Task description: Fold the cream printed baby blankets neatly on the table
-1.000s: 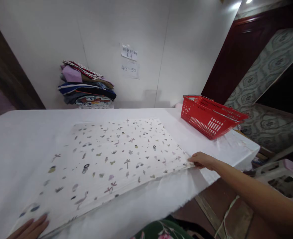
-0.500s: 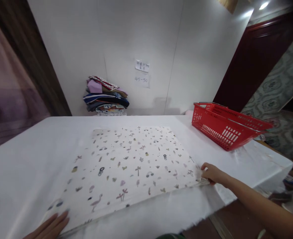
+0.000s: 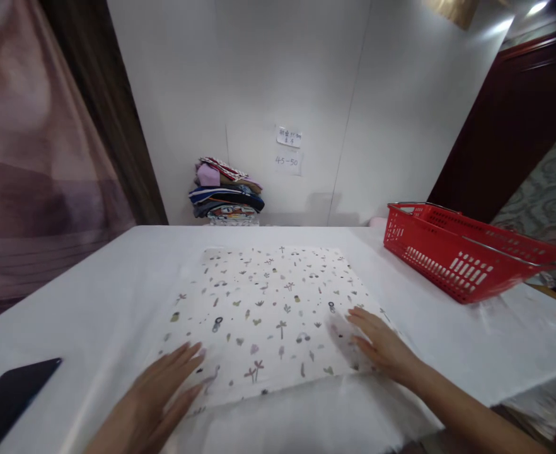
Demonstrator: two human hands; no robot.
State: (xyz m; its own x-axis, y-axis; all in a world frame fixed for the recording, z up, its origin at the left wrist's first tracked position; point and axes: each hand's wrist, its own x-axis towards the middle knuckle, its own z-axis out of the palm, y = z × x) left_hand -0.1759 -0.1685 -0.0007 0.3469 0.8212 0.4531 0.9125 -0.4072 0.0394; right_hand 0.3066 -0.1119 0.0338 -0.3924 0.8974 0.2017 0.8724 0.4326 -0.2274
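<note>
Between left hand [image 3: 152, 400] and right hand [image 3: 386, 349], the printed cloth [image 3: 273, 315] offers open passage; a red basket [image 3: 427, 235] blocks the right, a dark flat object [image 3: 13, 400] the near left, stacked fabrics [image 3: 228, 194] the back.

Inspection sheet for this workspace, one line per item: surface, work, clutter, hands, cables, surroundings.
Surface: table covered in white.
Work: patterned cloth spread mostly flat.
Clutter: red basket at right; fabric stack at the far side; dark flat object at left, cut off by the frame.
Hands: left hand and right hand open at the cloth's near part, fingers extended; firm contact unclear.
Cables: nothing seen.
Surroundings: pale wall with two paper notes; curtain at left.
</note>
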